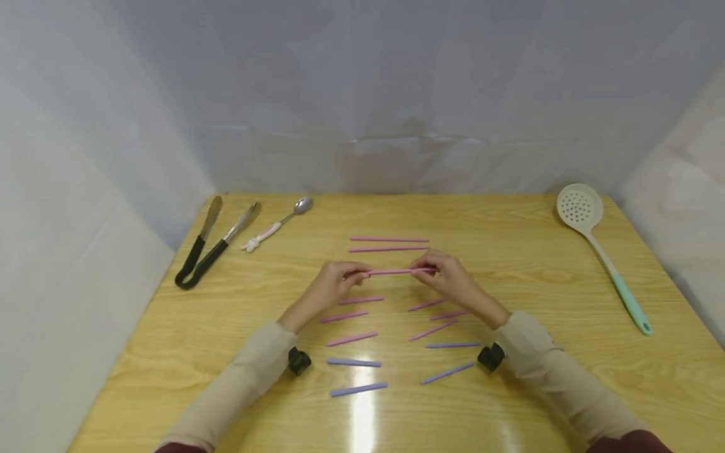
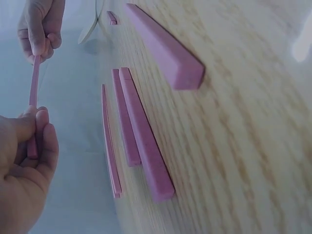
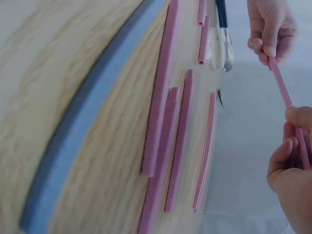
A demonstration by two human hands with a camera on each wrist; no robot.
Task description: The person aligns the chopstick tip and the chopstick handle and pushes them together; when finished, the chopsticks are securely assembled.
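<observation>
Both hands hold one slim pink chopstick (image 1: 389, 272) level above the middle of the table. My left hand (image 1: 334, 283) pinches its left end, and my right hand (image 1: 450, 277) grips it near the right end. In the left wrist view the chopstick (image 2: 34, 85) runs between the two hands, its end poking out past the left fingers. Two long pink chopsticks (image 1: 389, 238) lie side by side just beyond the hands. Shorter pink pieces (image 1: 351, 338) lie below the left hand, and others (image 1: 433, 329) below the right. Some pieces (image 3: 189, 75) show a narrower peg at one end.
Nearer the body lie lilac-blue pieces, two on the left (image 1: 359, 389) and two on the right (image 1: 447, 373). Black-handled tongs (image 1: 211, 257) and a spoon (image 1: 277, 226) lie at the back left. A slotted skimmer (image 1: 606, 251) lies along the right side of the wooden table (image 1: 187, 352).
</observation>
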